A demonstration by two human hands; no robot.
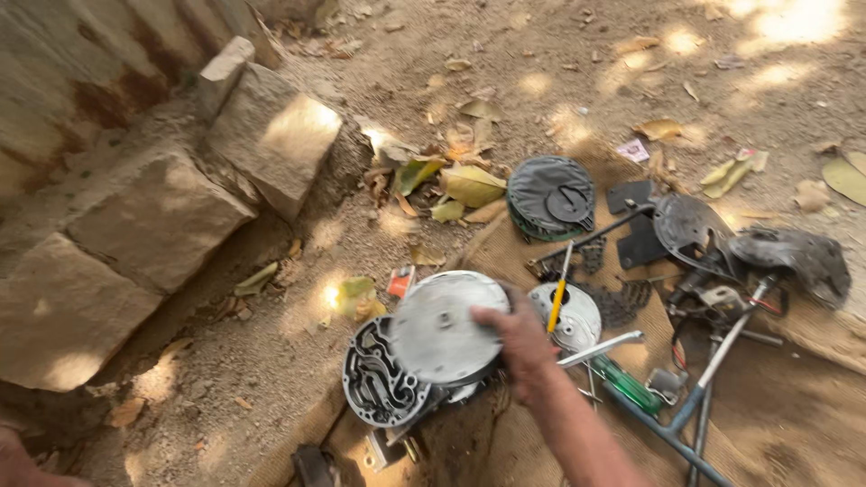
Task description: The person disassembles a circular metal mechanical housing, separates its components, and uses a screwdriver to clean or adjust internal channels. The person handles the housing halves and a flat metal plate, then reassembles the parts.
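My right hand reaches in from the bottom and is shut on the edge of a round silver metal plate, holding it just above the ground. Under the plate lies a dark grey casting with curved ribbed channels. To the right of my hand sits another round silver part with a yellow-handled screwdriver lying across it. A skin-toned shape shows at the bottom-left corner; whether it is my left hand is unclear.
Brown sackcloth carries a green-handled screwdriver, a blue T-handled wrench, a black round cover and dark engine covers. Stone blocks stand at the left. Dry leaves litter the dirt.
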